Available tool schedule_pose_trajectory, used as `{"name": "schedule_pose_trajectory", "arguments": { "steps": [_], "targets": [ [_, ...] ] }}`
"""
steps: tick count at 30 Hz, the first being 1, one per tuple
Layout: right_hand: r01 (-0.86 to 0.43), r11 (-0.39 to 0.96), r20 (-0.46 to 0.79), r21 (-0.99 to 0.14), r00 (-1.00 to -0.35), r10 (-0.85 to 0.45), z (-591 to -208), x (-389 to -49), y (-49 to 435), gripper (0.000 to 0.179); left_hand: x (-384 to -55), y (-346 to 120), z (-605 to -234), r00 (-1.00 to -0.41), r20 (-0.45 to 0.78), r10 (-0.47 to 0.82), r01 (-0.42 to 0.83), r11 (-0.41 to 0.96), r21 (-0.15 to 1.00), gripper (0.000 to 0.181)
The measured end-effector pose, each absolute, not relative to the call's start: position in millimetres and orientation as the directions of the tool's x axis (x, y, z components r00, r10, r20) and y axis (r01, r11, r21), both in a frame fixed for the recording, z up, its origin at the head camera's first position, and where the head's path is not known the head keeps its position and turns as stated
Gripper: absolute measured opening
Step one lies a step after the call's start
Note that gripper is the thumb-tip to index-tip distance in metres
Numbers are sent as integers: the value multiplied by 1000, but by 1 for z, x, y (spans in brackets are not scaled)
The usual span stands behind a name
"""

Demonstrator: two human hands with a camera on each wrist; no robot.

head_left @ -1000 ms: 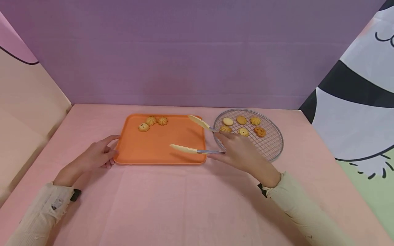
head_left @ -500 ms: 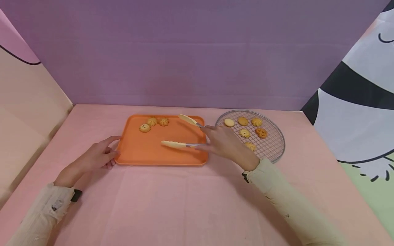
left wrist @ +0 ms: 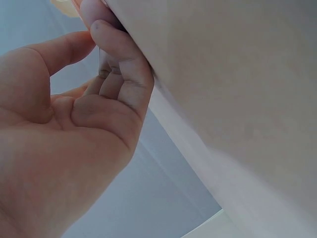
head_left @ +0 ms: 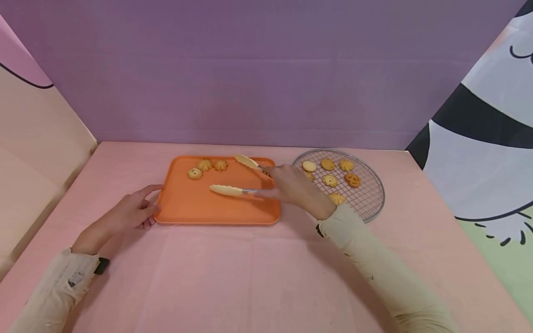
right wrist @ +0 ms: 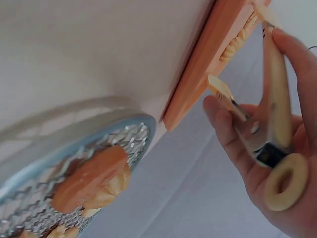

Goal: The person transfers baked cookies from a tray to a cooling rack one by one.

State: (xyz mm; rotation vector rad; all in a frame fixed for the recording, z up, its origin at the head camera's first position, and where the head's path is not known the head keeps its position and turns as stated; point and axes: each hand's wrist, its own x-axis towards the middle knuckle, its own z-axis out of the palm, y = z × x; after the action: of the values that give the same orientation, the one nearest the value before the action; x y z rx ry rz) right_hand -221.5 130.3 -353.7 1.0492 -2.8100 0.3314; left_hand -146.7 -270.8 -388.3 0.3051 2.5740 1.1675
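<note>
My left hand (head_left: 130, 212) holds the left edge of an orange tray (head_left: 208, 210), its thumb by the near left corner. In the left wrist view the thumb (left wrist: 72, 49) and curled fingers meet at that edge. My right hand (head_left: 287, 185) grips a pair of tongs (head_left: 226, 190) with cream scalloped tips. The tongs' arms are spread apart over the tray, and nothing shows between them. In the right wrist view their ring end (right wrist: 297, 171) sits near the palm. Three cookies (head_left: 205, 164) lie grouped at the tray's far left.
Right of the tray stands a round wire rack (head_left: 364, 199) with several cookies (head_left: 330, 180), among them a pretzel-shaped one (head_left: 352, 180). My right forearm hides part of its near left side. A purple backdrop (head_left: 266, 101) rises behind the pink table (head_left: 216, 277).
My right hand has moved left from the rack's edge, carrying the spread tongs further over the tray. The left hand and the three cookies on the tray stay where they were.
</note>
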Motion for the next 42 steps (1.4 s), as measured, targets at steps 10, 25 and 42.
{"name": "schedule_pose_trajectory", "arguments": {
  "steps": [10,25,42],
  "targets": [
    [-630,736,102,-247,-773,-627,-356,-227,120,76,-148,-271,-389,-933,-188,306,58,646,761,63],
    [-644,722,82,-252,-758,-648,-359,-234,105,62,-146,-272,-390,-933,-161,322,83,628,774,61],
    [-718,661,145,-220,-694,-705,-359,-238,96,49,-146,-272,-388,-931,-180,319,71,640,765,62]
  ]
}}
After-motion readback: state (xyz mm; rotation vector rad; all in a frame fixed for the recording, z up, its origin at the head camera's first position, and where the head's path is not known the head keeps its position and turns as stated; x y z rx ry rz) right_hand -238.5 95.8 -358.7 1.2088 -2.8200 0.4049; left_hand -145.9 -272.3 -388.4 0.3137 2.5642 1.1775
